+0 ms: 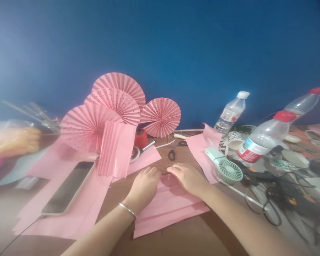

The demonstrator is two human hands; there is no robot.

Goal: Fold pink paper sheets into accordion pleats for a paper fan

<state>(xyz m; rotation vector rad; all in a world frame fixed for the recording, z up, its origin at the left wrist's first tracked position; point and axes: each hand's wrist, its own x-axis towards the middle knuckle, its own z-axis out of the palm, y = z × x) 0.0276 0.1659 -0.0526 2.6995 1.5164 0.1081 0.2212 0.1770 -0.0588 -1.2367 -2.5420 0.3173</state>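
A sheet of pink paper (162,217) with crosswise creases lies on the brown table in front of me. At its far edge my left hand (147,183) has its fingers curled over the paper, a bracelet on the wrist and a ring on one finger. My right hand (188,177) grips the same edge a little to the right, fingers bent together and the thumb hidden. A narrow gap separates the two hands. Just beyond them lie small dark specks and a black loop (171,155).
Pink pleated paper rosettes (117,103) lean against the blue wall. A half-pleated pink sheet (116,149) stands before them. At left, a phone (69,188) rests on pink paper. At right are a mint fan (226,167), plastic bottles (261,142) and tangled black cables (280,192).
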